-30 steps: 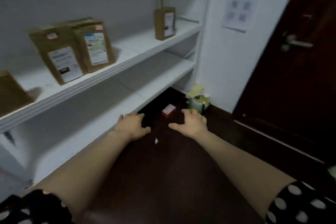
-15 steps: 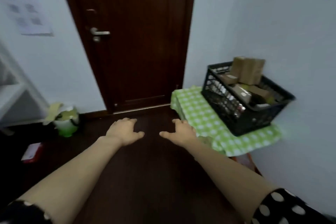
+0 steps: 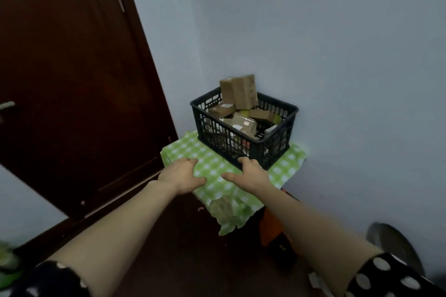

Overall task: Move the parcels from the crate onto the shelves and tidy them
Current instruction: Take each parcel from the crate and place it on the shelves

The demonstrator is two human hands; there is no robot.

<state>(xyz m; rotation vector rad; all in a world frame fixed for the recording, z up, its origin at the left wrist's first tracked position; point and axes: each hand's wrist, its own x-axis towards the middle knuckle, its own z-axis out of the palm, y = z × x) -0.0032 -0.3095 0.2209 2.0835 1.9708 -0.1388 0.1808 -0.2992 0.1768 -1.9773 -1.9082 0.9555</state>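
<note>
- One black slatted crate (image 3: 224, 140) sits on the tabletop, pushed into the corner near the pale wall (image 3: 337, 55).
- Five brown parcels can be counted inside. Two upright parcels (image 3: 246, 90) stand side by side at the back, rising above the rim. Three flat parcels (image 3: 241, 123) lie tilted lower down.
- More may sit beneath them, but through the slats the shapes are too dark to tell.
- One green-and-white checked cloth (image 3: 212, 164) covers the tabletop, its near corner hanging crumpled over the edge.
- Something orange (image 3: 270, 224) shows under the cloth, mostly hidden.
- A grey rounded shape (image 3: 391, 243) at lower right is blurred and can't be identified.
- One dark wooden door (image 3: 72, 79) fills the left, with its handle (image 3: 6, 106) cut off by the frame edge.
- Two bare forearms reach forward from black sleeves with white dots (image 3: 386, 275).
- The left hand (image 3: 182, 176) is palm down over the cloth, fingers loosely spread and holding nothing. Whether it rests on the cloth is unclear.
- The right hand (image 3: 251, 172) is also palm down, thumb out to the side and fingers slightly bent at the crate's near bottom corner. It grips nothing, and contact with the crate can't be confirmed.
</note>
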